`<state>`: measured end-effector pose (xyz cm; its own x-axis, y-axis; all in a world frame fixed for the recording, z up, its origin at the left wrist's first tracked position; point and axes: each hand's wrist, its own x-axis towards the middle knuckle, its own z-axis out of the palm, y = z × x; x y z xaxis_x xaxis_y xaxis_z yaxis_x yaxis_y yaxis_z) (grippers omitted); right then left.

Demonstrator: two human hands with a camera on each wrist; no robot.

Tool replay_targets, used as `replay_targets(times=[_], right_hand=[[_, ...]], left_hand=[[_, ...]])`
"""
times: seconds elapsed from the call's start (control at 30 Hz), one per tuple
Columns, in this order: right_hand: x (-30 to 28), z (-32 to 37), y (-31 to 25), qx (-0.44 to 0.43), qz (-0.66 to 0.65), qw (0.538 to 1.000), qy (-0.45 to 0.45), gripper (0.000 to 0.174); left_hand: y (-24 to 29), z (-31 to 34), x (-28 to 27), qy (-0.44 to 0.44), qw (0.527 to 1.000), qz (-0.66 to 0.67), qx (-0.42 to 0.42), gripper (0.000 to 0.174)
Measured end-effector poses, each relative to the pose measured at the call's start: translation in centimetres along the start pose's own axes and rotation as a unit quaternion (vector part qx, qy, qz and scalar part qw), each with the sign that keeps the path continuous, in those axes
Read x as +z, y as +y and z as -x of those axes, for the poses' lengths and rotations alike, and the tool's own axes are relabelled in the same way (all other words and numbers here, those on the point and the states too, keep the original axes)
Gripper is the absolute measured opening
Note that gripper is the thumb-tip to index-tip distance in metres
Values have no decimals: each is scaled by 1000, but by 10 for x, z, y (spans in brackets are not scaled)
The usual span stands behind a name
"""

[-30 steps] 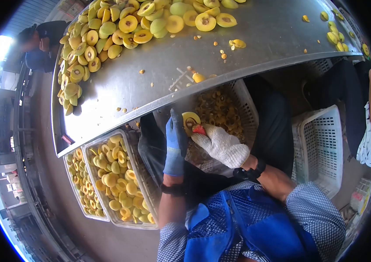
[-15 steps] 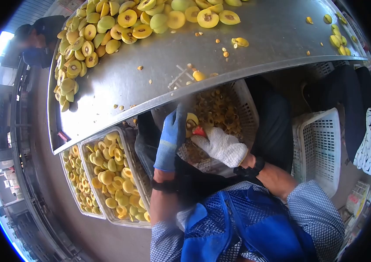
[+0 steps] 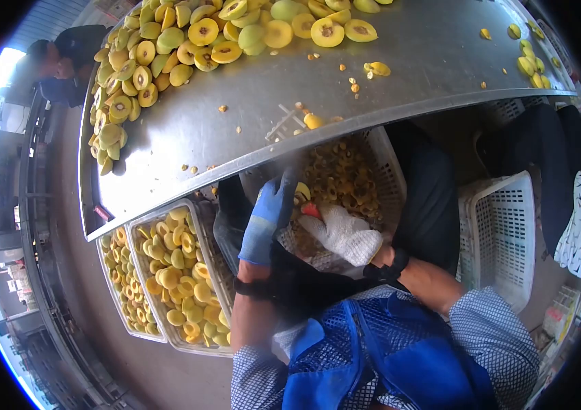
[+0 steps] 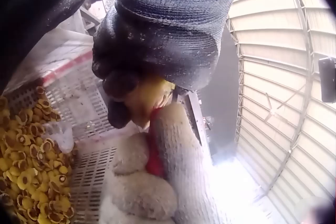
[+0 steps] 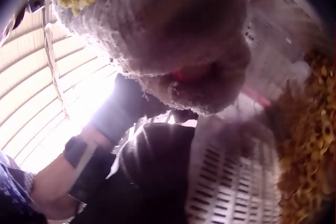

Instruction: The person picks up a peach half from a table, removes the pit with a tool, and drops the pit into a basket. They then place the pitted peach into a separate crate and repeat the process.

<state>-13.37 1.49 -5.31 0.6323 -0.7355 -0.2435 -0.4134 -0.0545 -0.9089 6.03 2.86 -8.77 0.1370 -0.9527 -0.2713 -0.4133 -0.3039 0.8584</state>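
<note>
My left hand (image 3: 268, 217), in a blue glove with dark fingers, holds a yellow fruit half (image 3: 302, 191) under the table's edge. In the left wrist view the left hand (image 4: 157, 40) has its fingers curled round the fruit (image 4: 149, 98). The white-gloved right hand (image 3: 345, 232) grips a small red tool (image 3: 311, 210) against the fruit. That red tool (image 4: 155, 145) shows between the right hand's fingers (image 4: 178, 150). In the right wrist view the right hand (image 5: 168, 40) hides most of the tool, and the fruit cannot be seen.
Halved fruit (image 3: 203, 32) is heaped on the metal table (image 3: 188, 130), with scraps near its edge. Below stands a crate (image 3: 389, 164) of fruit pieces. Two crates of halves (image 3: 184, 273) stand at left, an empty-looking white crate (image 3: 509, 232) at right. Other people are at both sides.
The left hand has tilted and shifted slightly left and down, its glove turning over the fruit, so less of the fruit's cut face shows. The right hand still grips the red tool, nearly in place.
</note>
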Motion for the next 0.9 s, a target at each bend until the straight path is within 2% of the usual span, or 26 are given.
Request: replay_targets(times=[0.03, 0.1, 0.2, 0.33, 0.43, 0.53, 0.6, 0.67, 0.7, 0.77, 0.9], right_hand=[[4, 0, -1, 8, -9, 1000, 9, 44], [3, -3, -3, 11, -18, 1000, 19, 44], [-2, -5, -9, 9, -20, 1000, 22, 45], [-4, -2, -11, 49, -37, 998, 15, 46], [-8, 0, -9, 67, -71, 995, 22, 46], [-12, 5, -14, 71, -51, 996, 18, 45], [-13, 6, -15, 77, -29, 997, 14, 45], [-9, 6, -16, 89, -20, 996, 12, 45], [-8, 5, -15, 84, -27, 996, 10, 46], [-6, 2, -8, 75, -39, 996, 7, 47], [2, 2, -4, 52, -34, 997, 48, 47]], left_hand=[[14, 3, -3, 7, 997, 54, -52, 41], [34, 13, 0, 60, 969, 205, -125, 56], [2, 10, 13, 116, 955, 272, -33, 60], [-6, 17, 25, 100, 916, 379, -82, 51], [-19, 12, 36, 171, 893, 416, -16, 45], [-7, 20, 35, 136, 841, 522, 47, 41], [-20, 18, 40, 155, 896, 404, 104, 37], [-35, 16, 46, 182, 897, 390, 98, 32], [-34, 13, 48, 199, 875, 437, 65, 30], [-33, 11, 52, 224, 864, 449, 40, 26], [-6, 13, 49, 228, 898, 370, 71, 21]])
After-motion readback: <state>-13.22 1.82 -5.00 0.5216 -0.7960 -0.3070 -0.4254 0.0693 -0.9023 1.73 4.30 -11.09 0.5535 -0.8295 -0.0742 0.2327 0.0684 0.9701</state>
